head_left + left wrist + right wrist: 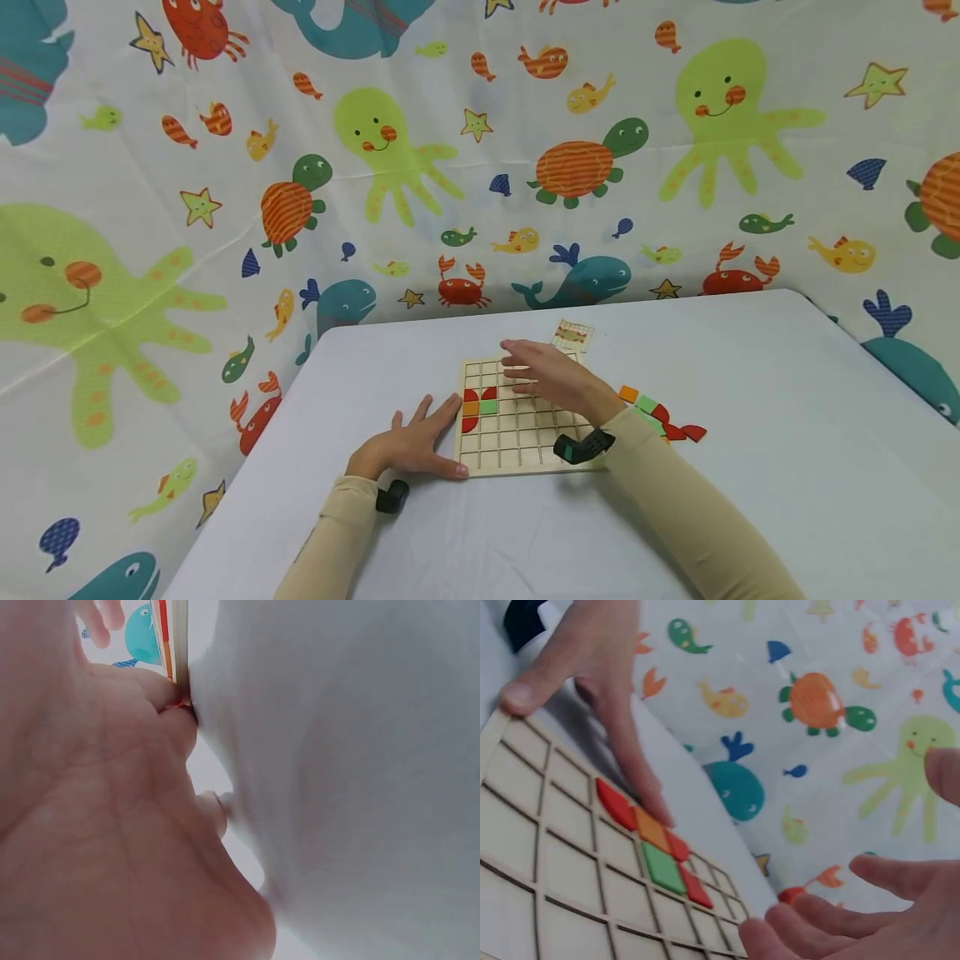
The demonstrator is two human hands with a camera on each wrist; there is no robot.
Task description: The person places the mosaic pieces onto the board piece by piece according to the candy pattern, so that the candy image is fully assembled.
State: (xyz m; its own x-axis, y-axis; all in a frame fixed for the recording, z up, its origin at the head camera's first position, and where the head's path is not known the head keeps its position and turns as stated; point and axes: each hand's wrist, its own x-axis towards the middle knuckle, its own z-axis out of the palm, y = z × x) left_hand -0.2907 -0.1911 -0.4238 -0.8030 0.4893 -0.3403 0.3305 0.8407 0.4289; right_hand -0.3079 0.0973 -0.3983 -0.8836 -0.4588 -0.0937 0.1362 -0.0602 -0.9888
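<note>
A wooden grid board point(517, 435) lies on the white table. In its left columns sit an orange square point(470, 408), a green square point(488, 407) and several red rounded pieces point(469, 424). My left hand point(408, 447) rests beside the board with fingers spread, its thumb and a fingertip touching the left edge. Over the board's upper right part hovers my right hand point(551, 377), fingers extended and nothing held. In the right wrist view, the right hand's fingers point(810, 926) are apart from the pieces. Part of the grid is hidden beneath that hand.
To the right of the board lies a loose group of orange, green and red pieces point(672, 432), partly covered by the right forearm. A small pattern card point(573, 334) lies behind the board. A sea-animal curtain point(465, 192) hangs behind the table.
</note>
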